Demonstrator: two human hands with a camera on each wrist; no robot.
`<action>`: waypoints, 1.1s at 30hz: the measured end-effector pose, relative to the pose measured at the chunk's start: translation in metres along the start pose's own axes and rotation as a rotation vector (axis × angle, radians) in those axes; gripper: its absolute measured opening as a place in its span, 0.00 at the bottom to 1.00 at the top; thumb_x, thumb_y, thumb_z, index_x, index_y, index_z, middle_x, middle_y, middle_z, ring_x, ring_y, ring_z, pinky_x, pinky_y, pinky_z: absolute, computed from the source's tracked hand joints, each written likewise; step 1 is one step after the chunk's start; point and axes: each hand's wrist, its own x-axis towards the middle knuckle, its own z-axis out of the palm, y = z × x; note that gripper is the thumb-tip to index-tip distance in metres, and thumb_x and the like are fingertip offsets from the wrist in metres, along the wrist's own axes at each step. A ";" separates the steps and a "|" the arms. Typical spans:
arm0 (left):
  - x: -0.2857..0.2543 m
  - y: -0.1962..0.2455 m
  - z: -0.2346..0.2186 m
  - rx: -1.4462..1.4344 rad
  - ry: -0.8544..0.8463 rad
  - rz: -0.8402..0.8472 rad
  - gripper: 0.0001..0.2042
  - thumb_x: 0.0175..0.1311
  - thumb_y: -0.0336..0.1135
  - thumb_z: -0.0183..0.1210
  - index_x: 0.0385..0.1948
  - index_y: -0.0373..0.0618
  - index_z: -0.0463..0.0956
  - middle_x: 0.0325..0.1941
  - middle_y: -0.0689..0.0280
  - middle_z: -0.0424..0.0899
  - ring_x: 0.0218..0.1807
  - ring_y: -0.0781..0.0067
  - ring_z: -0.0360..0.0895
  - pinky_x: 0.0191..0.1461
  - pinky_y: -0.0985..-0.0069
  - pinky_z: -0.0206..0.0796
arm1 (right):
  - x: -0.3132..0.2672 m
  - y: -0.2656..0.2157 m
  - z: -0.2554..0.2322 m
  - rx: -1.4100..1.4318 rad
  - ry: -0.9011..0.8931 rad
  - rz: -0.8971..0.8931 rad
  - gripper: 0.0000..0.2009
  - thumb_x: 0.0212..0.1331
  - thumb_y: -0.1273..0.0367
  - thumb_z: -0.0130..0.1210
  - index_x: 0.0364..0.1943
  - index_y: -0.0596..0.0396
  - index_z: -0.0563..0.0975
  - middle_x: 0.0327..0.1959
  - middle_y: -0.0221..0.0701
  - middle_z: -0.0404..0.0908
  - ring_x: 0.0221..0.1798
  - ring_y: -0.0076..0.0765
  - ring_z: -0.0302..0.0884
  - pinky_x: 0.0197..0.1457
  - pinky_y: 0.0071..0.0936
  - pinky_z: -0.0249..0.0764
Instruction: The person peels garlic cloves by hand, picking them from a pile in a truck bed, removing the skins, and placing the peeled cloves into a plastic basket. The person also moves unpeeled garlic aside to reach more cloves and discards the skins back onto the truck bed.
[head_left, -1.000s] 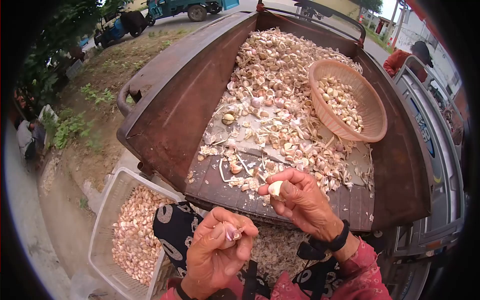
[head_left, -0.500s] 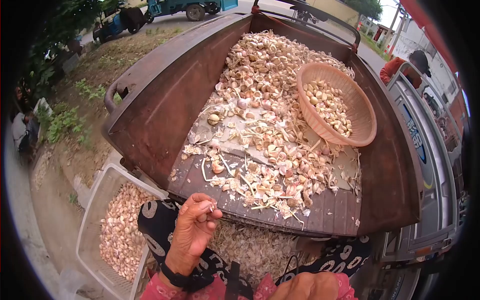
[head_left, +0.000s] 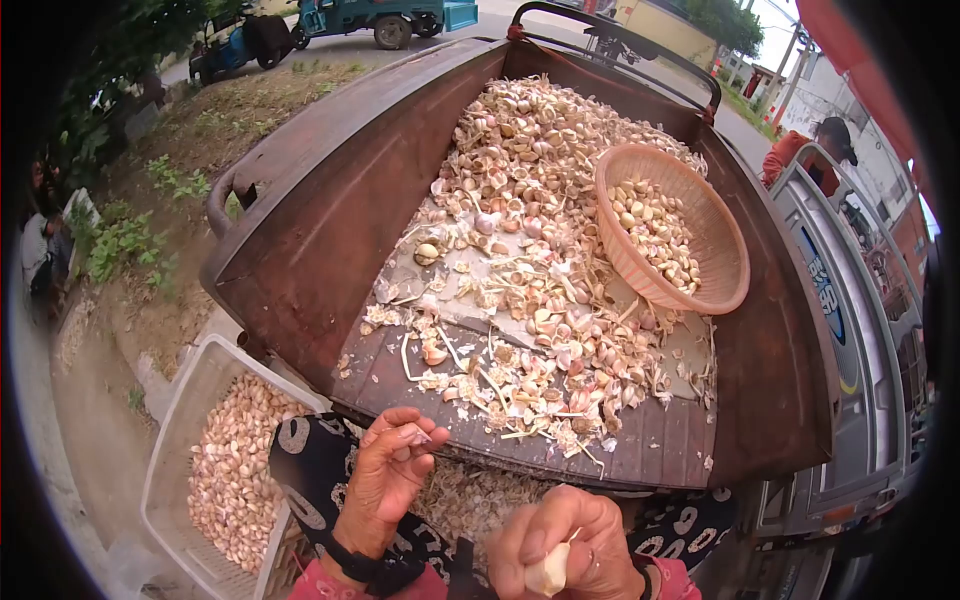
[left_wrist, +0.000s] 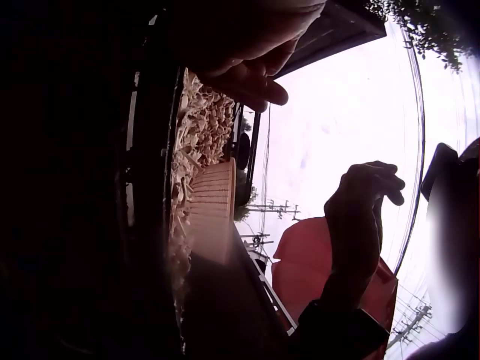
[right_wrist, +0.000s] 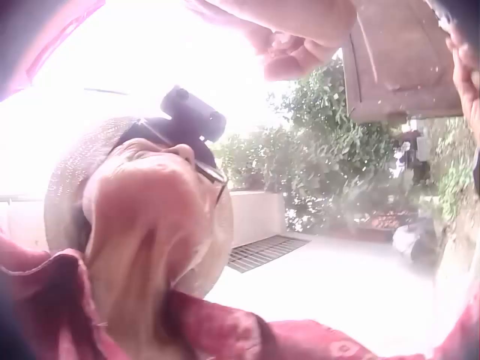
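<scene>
The right hand point(head_left: 570, 545) is low in the head view, close to the body. Its fingers are curled round a pale, smooth garlic clove point(head_left: 549, 572), and the thumb presses on it. The left hand point(head_left: 390, 470) is up by the near edge of the rusty brown metal cart bed point(head_left: 330, 200). Its fingertips are pinched narrow on a small, thin bit of pale skin point(head_left: 418, 436). It is too small to be sure, but it looks like garlic peel.

A big pile of loose garlic cloves and dry skins point(head_left: 530, 270) lies on the cart bed. A round pink plastic basket point(head_left: 735, 260) sits on the right of the pile, with peeled cloves inside. A white plastic crate point(head_left: 165, 470) full of pinkish cloves stands on the ground to the left. Dry skins lie heaped on the black patterned cloth point(head_left: 310, 450) in the person's lap.

The step looks like peeling the clove. To do it well, hold the clove firm but not too hard, so it does not get squashed. Pull the skin off in long strips with the fingertips. Let the skin drop in the lap, away from the clean cloves.
</scene>
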 end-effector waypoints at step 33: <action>-0.076 0.001 0.060 0.704 -0.536 0.784 0.20 0.60 0.22 0.65 0.56 0.36 0.76 0.40 0.60 0.78 0.38 0.70 0.80 0.34 0.76 0.73 | 0.035 -0.017 -0.018 -0.977 -0.327 -0.280 0.13 0.52 0.79 0.67 0.43 0.60 0.82 0.40 0.41 0.84 0.37 0.35 0.84 0.40 0.25 0.79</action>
